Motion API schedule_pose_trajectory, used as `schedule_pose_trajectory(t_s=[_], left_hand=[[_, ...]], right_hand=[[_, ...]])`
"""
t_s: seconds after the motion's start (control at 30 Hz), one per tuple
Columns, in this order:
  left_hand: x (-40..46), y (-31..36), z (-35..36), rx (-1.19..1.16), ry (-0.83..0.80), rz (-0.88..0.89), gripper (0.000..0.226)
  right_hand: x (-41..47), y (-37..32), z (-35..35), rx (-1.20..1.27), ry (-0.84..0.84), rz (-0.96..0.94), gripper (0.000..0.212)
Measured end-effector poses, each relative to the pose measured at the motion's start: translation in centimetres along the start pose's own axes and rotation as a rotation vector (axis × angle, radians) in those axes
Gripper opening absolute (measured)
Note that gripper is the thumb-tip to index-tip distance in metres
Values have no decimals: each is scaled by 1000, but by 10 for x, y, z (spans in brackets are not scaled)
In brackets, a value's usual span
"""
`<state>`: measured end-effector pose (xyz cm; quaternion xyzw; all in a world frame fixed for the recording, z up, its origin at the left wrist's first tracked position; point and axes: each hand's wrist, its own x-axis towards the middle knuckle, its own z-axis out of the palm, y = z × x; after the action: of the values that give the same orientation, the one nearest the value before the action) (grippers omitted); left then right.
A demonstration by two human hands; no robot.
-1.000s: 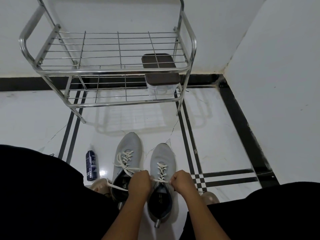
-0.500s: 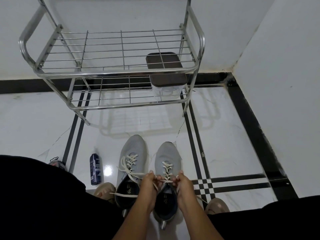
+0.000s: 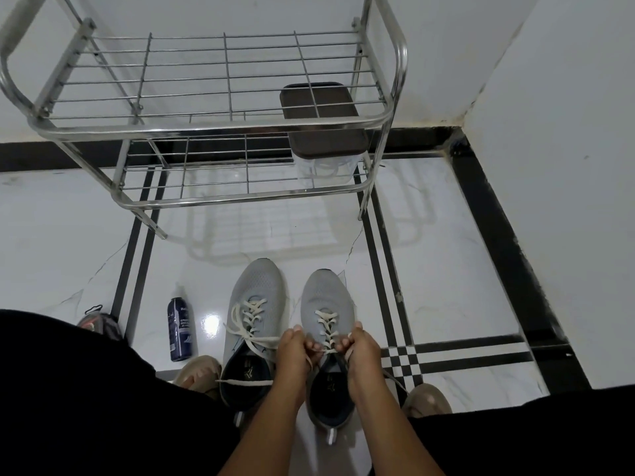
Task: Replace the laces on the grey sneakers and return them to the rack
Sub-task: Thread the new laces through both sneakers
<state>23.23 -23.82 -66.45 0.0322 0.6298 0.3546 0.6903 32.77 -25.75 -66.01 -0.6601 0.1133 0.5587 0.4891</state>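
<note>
Dim, wide-angle warp, floor (image 3: 446, 269) glare

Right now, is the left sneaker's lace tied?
Untied: the left sneaker has loose lace ends trailing across its opening.

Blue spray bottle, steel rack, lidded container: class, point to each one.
Blue spray bottle (image 3: 180, 333): head view, on its label.
Steel rack (image 3: 213, 127): head view, top shelf's front rail.
Lidded container (image 3: 324, 132): head view, on its dark lid.
</note>
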Motion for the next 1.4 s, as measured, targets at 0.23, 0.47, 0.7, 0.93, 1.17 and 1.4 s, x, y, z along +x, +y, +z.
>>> schedule_pose_trajectory(t_s=[0.23,0.47,0.7,0.93,1.17,1.4], left_hand=[[-12,-3,-6,-347,41,-114,35],[-10,-9,-6,-265,37,-113,39],[-14,-10,-16,428,-231,118,32],[-11,-14,-16,10,-163,-42,33],[-30,-10,-20,253,-302,12,20],[-34,-8,-29,224,-374,38,23]], right_hand=[[2,5,-5,182,79,126,32],[-8,7,-10,17,72,116,36],[-10,13,-23,-364,-79,-5,31],[-16,18,-24,-283,-65,30,39],[-25,16,-28,-332,-179,30,14],[-33,14,-36,-214,-353,9,28]])
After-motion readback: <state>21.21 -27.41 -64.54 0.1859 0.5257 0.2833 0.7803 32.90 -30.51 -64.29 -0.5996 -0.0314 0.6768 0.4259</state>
